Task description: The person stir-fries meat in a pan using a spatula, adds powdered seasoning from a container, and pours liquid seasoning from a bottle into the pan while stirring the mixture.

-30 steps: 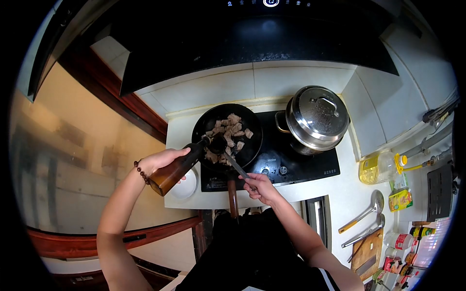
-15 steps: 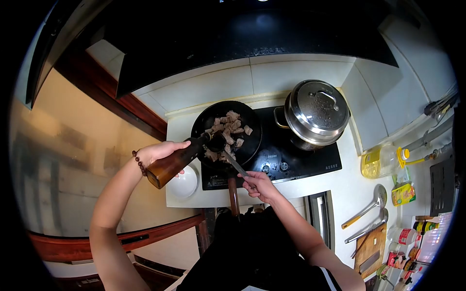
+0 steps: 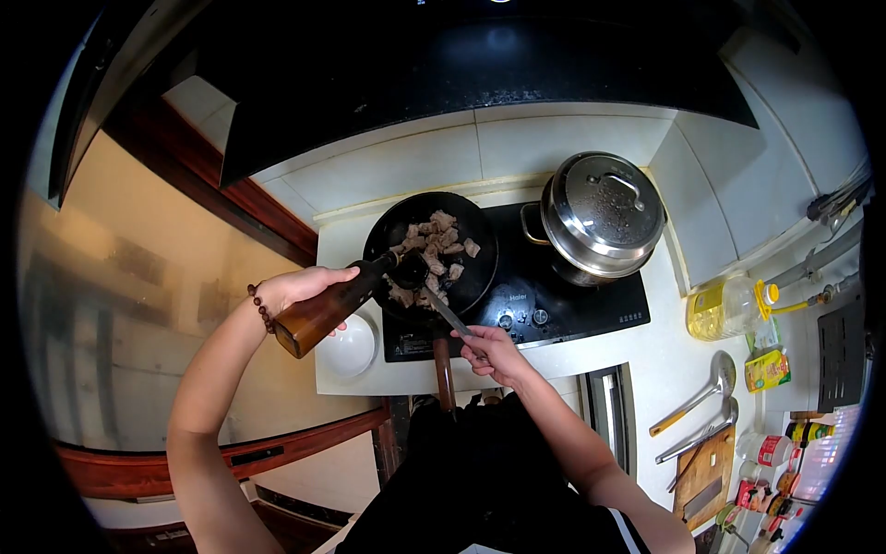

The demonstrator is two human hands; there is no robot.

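Note:
My left hand (image 3: 316, 282) is wrapped round a brown glass bottle (image 3: 323, 319), tipped so that its neck points into the wok (image 3: 484, 235). In my right hand (image 3: 494, 355) is the metal handle of a ladle (image 3: 448, 314). The ladle's bowl, dark inside, is over the wok right at the bottle's mouth. Browned meat chunks (image 3: 443, 242) lie in the black wok around the ladle. The wok's wooden handle (image 3: 445, 374) points toward my body. Below the bottle, a white bowl (image 3: 349, 349) stands on the counter, partly covered by my left hand.
A lidded steel pot (image 3: 604, 217) stands on the right of the black cooktop (image 3: 572, 309). Farther right on the counter are an oil jug (image 3: 724, 309), a skimmer (image 3: 723, 371), a wooden cutting board (image 3: 706, 475) and several jars. The range hood (image 3: 489, 65) hangs above.
The base of the bottle has shifted slightly left with my left hand and wrist. My right hand and the ladle have stayed put.

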